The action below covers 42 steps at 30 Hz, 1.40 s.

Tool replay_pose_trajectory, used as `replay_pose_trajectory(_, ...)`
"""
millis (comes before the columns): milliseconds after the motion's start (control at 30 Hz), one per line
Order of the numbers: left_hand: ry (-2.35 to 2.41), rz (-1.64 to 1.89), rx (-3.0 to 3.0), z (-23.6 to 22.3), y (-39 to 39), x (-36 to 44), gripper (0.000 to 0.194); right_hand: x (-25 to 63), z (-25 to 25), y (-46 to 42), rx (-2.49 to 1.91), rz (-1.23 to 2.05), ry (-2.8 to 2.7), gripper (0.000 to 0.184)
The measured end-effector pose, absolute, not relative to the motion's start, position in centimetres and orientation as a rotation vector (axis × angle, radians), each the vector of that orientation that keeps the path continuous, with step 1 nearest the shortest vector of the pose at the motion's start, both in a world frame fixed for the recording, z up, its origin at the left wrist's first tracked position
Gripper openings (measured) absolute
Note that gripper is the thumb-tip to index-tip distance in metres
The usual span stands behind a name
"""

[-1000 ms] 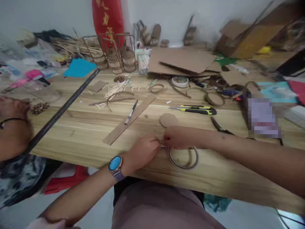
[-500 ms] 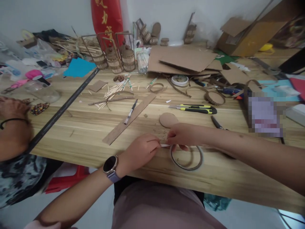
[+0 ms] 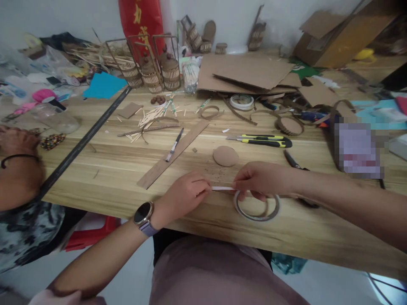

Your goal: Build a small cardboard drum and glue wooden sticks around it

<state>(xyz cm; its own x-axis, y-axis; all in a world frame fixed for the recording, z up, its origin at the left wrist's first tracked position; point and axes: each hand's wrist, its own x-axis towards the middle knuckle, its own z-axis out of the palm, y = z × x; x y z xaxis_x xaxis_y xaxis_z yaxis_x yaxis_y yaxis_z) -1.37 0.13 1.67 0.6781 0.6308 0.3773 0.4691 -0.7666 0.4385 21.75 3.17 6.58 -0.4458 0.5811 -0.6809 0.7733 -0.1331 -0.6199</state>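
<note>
Between my hands a short length of white tape [image 3: 222,188] is stretched above the wooden table. My left hand [image 3: 187,192], with a watch on the wrist, pinches the tape's left end. Pinching the other end is my right hand [image 3: 257,180], and the tape roll [image 3: 277,207] hangs below its fingers as a large ring. A cardboard disc [image 3: 225,156] lies just beyond the hands. Farther left, a marker pen [image 3: 174,145] rests on a long cardboard strip [image 3: 152,174]. A yellow-and-black utility knife [image 3: 270,141] lies behind the disc.
Black-handled scissors [image 3: 294,159] lie partly under my right forearm. Small lidded baskets [image 3: 171,74] stand at the back beside stacked cardboard sheets [image 3: 244,70]. Thin sticks [image 3: 152,116] are scattered at mid-table. A black bar [image 3: 89,137] crosses the left side, near another person's hand [image 3: 19,146].
My right hand has moved a little to the right with the tape roll, so a longer stretch of white tape shows between my hands. The view has shifted slightly.
</note>
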Motion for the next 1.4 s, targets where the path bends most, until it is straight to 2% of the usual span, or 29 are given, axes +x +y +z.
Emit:
replay_pose_trajectory(100,0.879,0.751,2.595,1.3,0.2,-1.7,0.021,22.4,6.5,2.8,1.553,-1.68,1.921,0.024)
replay_pose_trajectory(433,0.871,0.766,2.62,0.4,0.2,-2.1,0.02,24.8,5.8,1.9,1.575,-1.54,1.978,0.03)
replay_pose_trajectory(733,0.877,0.598,2.605,0.3,0.1,-2.2,0.022,24.8,5.1,2.1,1.609,-1.371,1.992,0.033)
replay_pose_trajectory(1033,0.907,0.546,2.523,0.3,0.2,-2.2,0.018,25.1,4.7,2.1,1.62,-1.226,2.014,0.024)
replay_pose_trajectory(1200,0.925,0.543,2.478,0.2,0.3,-2.3,0.015,25.0,5.0,2.1,1.606,-1.317,2.011,0.025)
replay_pose_trajectory(1400,1.015,0.537,2.463,0.5,0.2,-2.2,0.012,25.6,5.7,2.1,1.452,-1.725,1.881,0.037)
